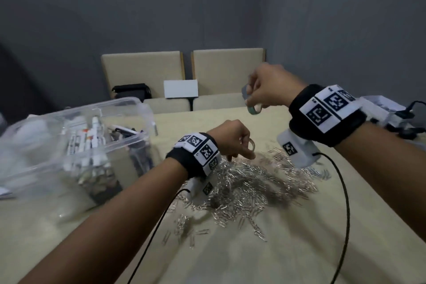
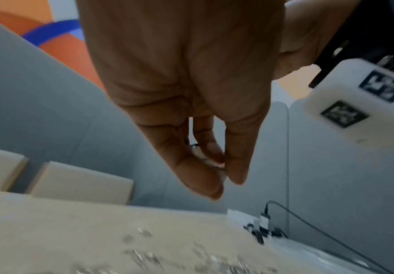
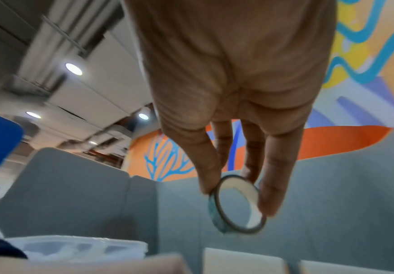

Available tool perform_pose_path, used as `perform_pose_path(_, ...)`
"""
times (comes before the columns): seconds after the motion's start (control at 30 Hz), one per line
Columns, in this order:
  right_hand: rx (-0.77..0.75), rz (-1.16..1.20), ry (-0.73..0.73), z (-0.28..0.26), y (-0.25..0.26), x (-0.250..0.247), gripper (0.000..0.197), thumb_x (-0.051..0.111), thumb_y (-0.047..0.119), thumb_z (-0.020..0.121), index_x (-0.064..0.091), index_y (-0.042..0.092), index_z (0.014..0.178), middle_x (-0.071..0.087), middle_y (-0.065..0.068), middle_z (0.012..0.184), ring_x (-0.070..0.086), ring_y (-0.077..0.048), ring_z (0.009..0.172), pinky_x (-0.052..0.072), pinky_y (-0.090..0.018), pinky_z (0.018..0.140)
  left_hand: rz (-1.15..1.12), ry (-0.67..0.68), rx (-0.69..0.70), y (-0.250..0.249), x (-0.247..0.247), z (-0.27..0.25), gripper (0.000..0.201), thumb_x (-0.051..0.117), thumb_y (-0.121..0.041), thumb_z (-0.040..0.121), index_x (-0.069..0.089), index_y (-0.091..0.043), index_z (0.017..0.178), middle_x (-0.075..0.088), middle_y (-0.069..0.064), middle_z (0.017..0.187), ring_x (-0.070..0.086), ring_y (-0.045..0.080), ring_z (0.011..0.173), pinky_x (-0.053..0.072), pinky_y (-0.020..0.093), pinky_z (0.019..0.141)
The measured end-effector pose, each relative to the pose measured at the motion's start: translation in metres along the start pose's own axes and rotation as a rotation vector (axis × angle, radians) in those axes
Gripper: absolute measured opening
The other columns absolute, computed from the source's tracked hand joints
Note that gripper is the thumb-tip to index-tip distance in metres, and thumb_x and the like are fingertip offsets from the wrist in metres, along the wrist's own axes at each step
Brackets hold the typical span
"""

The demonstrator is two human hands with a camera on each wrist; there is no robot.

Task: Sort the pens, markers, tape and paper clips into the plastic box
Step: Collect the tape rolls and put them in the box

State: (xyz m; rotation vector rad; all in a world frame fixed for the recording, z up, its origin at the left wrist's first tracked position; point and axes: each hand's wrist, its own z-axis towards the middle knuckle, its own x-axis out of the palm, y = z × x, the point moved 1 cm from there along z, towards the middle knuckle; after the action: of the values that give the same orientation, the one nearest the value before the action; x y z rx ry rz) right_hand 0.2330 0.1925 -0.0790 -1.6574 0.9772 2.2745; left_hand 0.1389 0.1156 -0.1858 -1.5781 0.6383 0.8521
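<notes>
A clear plastic box (image 1: 129,143) stands at the table's left, with markers (image 1: 88,138) and dark pens (image 1: 122,130) inside. A wide pile of silver paper clips (image 1: 249,182) covers the table's middle. My left hand (image 1: 232,140) hovers over the pile and pinches a small pale tape ring (image 1: 251,146); in the left wrist view the fingertips (image 2: 214,187) close round the ring (image 2: 202,156), mostly hiding it. My right hand (image 1: 260,94) is raised higher and farther back, gripping a teal tape roll (image 1: 254,108) between thumb and fingers; the roll (image 3: 236,204) shows plainly in the right wrist view.
Two beige chairs (image 1: 184,71) stand behind the table, with a black bag (image 1: 131,91) and a white card (image 1: 181,89) on them. A white box with a black device and cable (image 1: 396,113) sits at the far right. Wrist cables (image 1: 343,203) trail over the table.
</notes>
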Motion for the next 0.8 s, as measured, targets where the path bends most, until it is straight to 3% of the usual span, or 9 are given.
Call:
perform_pose_path(0.13, -0.171, 0.029, -0.103, 0.018, 0.061, 0.015, 0.008, 0.065, 0.007, 0.076, 0.063, 0.015, 0.075, 0.062, 0.004, 0.071, 0.059, -0.014, 0.072, 0.043, -0.022, 0.055, -0.117, -0.149, -0.029, 0.015, -0.036, -0.049, 0.024, 0.073, -0.015, 0.084, 0.060, 0.006, 0.083, 0.069, 0.022, 0.081, 0.071, 0.022, 0.058, 0.053, 0.028, 0.045)
perform_pose_path(0.23, -0.288, 0.113, -0.158, 0.027, 0.106, 0.028, 0.010, 0.064, 0.008, 0.076, 0.064, 0.017, 0.080, 0.065, 0.001, 0.079, 0.063, -0.013, 0.070, 0.041, -0.018, 0.050, -0.146, -0.252, -0.044, 0.021, -0.070, -0.103, 0.019, 0.064, -0.018, 0.089, 0.056, 0.000, 0.089, 0.069, 0.016, 0.093, 0.072, 0.023, 0.064, 0.053, 0.030, 0.045)
perform_pose_path(0.33, -0.402, 0.209, -0.139, 0.029, 0.149, 0.045, 0.007, 0.063, 0.013, 0.080, 0.065, 0.018, 0.084, 0.066, 0.003, 0.079, 0.062, -0.013, 0.073, 0.045, -0.019, 0.057, -0.068, -0.422, -0.075, 0.034, -0.107, -0.163, 0.016, 0.059, -0.023, 0.090, 0.054, -0.009, 0.084, 0.070, 0.010, 0.090, 0.070, 0.022, 0.068, 0.050, 0.030, 0.045)
perform_pose_path(0.4, -0.470, 0.300, -0.071, 0.032, 0.180, 0.063, 0.006, 0.063, 0.018, 0.080, 0.067, 0.021, 0.081, 0.069, 0.002, 0.078, 0.065, -0.014, 0.071, 0.054, -0.026, 0.064, 0.029, -0.557, -0.155, 0.055, -0.134, -0.203, 0.020, 0.058, -0.029, 0.091, 0.056, -0.010, 0.083, 0.070, 0.009, 0.087, 0.067, 0.024, 0.073, 0.049, 0.029, 0.049)
perform_pose_path(0.47, -0.508, 0.371, 0.002, 0.039, 0.211, 0.085, 0.005, 0.064, 0.020, 0.081, 0.068, 0.023, 0.079, 0.071, -0.001, 0.077, 0.067, -0.014, 0.067, 0.058, -0.029, 0.067, 0.181, -0.655, -0.300, 0.082, -0.156, -0.237, 0.023, 0.053, -0.037, 0.091, 0.054, -0.017, 0.079, 0.068, 0.004, 0.084, 0.064, 0.025, 0.078, 0.051, 0.034, 0.061)
perform_pose_path(0.57, -0.536, 0.386, 0.019, 0.046, 0.253, 0.123, 0.006, 0.066, 0.026, 0.084, 0.069, 0.021, 0.085, 0.071, 0.000, 0.081, 0.065, -0.013, 0.075, 0.052, -0.023, 0.074, 0.378, -0.726, -0.562, 0.121, -0.177, -0.269, 0.024, 0.047, -0.036, 0.095, 0.046, -0.019, 0.078, 0.055, -0.002, 0.077, 0.052, 0.023, 0.077, 0.034, 0.033, 0.059)
perform_pose_path(0.67, -0.539, 0.372, 0.083, 0.048, 0.284, 0.157, 0.020, 0.066, 0.034, 0.086, 0.071, 0.018, 0.098, 0.067, 0.003, 0.084, 0.061, -0.012, 0.084, 0.049, -0.026, 0.088, 0.365, -0.660, -0.697, 0.151, -0.174, -0.281, 0.018, 0.047, -0.031, 0.096, 0.053, -0.014, 0.099, 0.053, 0.000, 0.097, 0.049, 0.020, 0.089, 0.033, 0.028, 0.073)
perform_pose_path(0.73, -0.527, 0.318, 0.162, 0.051, 0.293, 0.173, 0.031, 0.065, 0.036, 0.088, 0.065, 0.019, 0.113, 0.068, -0.001, 0.104, 0.061, -0.017, 0.102, 0.047, -0.028, 0.094, 0.371, -0.593, -0.717, 0.171, -0.165, -0.280, 0.022, 0.049, -0.024, 0.095, 0.055, -0.012, 0.112, 0.053, 0.004, 0.115, 0.052, 0.023, 0.107, 0.036, 0.029, 0.085)
perform_pose_path(0.8, -0.501, 0.307, 0.190, 0.053, 0.289, 0.184, 0.035, 0.060, 0.029, 0.090, 0.057, 0.018, 0.123, 0.064, -0.007, 0.119, 0.057, -0.024, 0.113, 0.047, -0.033, 0.096, 0.388, -0.616, -0.714, 0.184, -0.155, -0.281, 0.029, 0.048, -0.010, 0.091, 0.056, -0.011, 0.118, 0.051, 0.010, 0.130, 0.048, 0.027, 0.123, 0.034, 0.029, 0.097)
